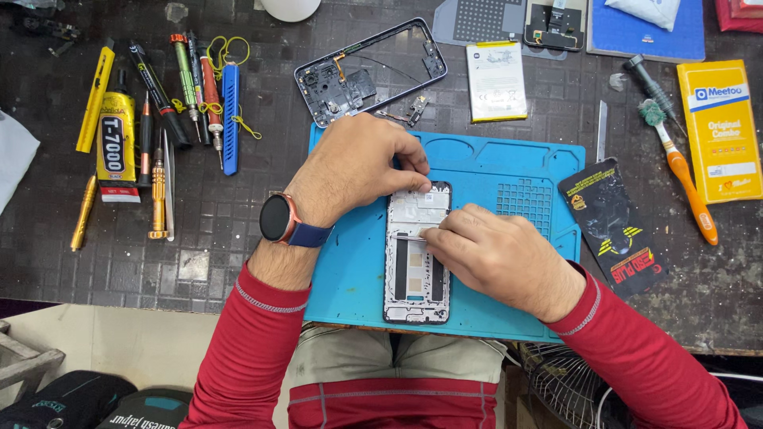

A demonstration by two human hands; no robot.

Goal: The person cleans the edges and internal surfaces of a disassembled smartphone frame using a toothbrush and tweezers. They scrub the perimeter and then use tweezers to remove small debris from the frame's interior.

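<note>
An opened phone chassis (416, 274) lies lengthwise on a blue work mat (485, 171) near the table's front edge. My left hand (358, 167) rests on the chassis's top end, fingers pressing its upper edge. My right hand (497, 254) pinches a thin metal tool, tweezers by the look (407, 236), whose tip lies across the chassis's upper half. A smartwatch (280, 218) sits on my left wrist.
A phone frame (369, 71), a small board (415, 107) and a white battery (496, 81) lie behind the mat. Screwdrivers and a glue tube (117, 147) sit left. A toothbrush (679, 171), black packet (616, 222) and yellow box (722, 131) are right.
</note>
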